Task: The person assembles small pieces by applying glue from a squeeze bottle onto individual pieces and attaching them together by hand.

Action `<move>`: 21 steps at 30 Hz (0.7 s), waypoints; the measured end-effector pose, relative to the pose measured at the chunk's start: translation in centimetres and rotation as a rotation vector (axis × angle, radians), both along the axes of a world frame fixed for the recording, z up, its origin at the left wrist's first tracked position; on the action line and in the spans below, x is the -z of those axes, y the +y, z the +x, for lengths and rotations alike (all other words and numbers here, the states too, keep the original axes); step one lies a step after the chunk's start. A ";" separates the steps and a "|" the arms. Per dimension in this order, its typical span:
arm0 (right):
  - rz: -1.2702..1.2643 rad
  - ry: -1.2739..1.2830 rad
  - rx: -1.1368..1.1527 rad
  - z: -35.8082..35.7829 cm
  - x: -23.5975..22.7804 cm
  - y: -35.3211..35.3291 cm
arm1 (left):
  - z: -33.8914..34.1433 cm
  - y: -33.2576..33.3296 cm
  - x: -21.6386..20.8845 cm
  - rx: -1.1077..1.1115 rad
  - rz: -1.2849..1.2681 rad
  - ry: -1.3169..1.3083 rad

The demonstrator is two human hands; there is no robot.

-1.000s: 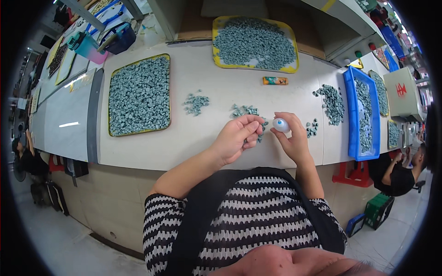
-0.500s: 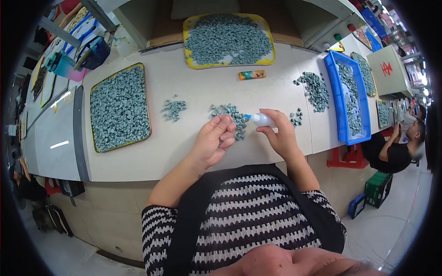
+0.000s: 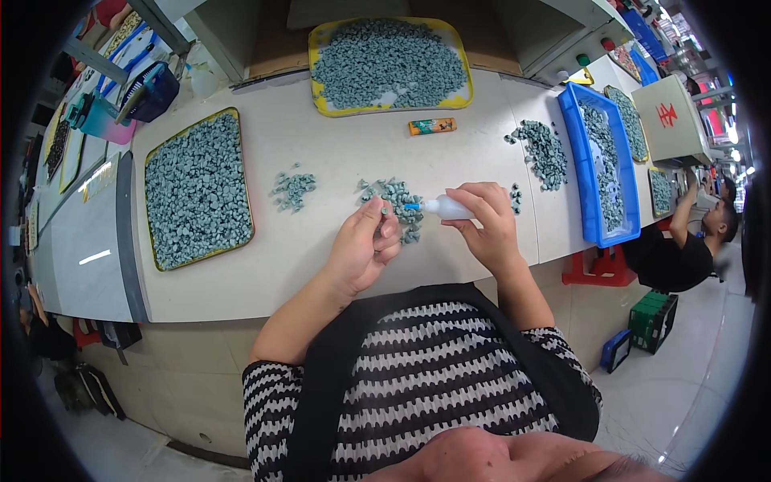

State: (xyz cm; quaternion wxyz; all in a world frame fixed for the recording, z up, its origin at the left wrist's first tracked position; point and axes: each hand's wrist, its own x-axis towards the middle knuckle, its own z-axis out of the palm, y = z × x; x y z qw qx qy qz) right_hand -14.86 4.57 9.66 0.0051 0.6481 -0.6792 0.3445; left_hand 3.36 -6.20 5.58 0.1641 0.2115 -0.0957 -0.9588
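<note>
My right hand (image 3: 491, 229) is closed round a small white squeeze bottle (image 3: 450, 208), tipped on its side with its blue nozzle pointing left. Just left of the nozzle, my left hand (image 3: 365, 247) pinches a small grey-green piece (image 3: 385, 212) between thumb and fingers. A narrow gap separates nozzle and piece. Behind both hands lies a loose heap of similar grey-green pieces (image 3: 395, 191), partly hidden by them. A smaller cluster of pieces (image 3: 295, 191) rests farther left on the table.
Trays full of these pieces stand at the left (image 3: 247, 181) and far back (image 3: 321, 103). An orange-and-green tube-shaped thing (image 3: 432, 126) lies mid-table. Another heap (image 3: 544, 157) and a blue bin (image 3: 590, 213) are at the right. A co-worker (image 3: 683, 249) sits beyond.
The left thumb and fingers have shifted, and the pinched piece now shows between them. The bottle remains in my right hand. The whole view has shifted slightly.
</note>
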 end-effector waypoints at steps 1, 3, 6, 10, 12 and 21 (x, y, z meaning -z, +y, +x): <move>-0.005 0.037 0.006 0.1 -0.2 0.0 | 0.0 0.0 -0.1 0.010 -0.032 -0.042; -0.005 0.064 0.001 0.3 -0.5 0.0 | 0.1 0.0 -0.2 0.025 -0.061 -0.084; -0.021 0.130 -0.003 0.6 -0.6 0.0 | 0.3 -0.1 -0.1 0.038 -0.096 -0.114; -0.051 0.208 0.005 1.1 -0.8 0.1 | 0.6 -0.1 -0.2 0.070 -0.129 -0.113; -0.047 0.229 0.003 1.5 -1.1 0.1 | 0.8 -0.1 -0.2 0.071 -0.138 -0.130; -0.051 0.322 0.002 2.1 -1.0 0.0 | 1.4 -0.2 0.0 0.078 -0.111 -0.192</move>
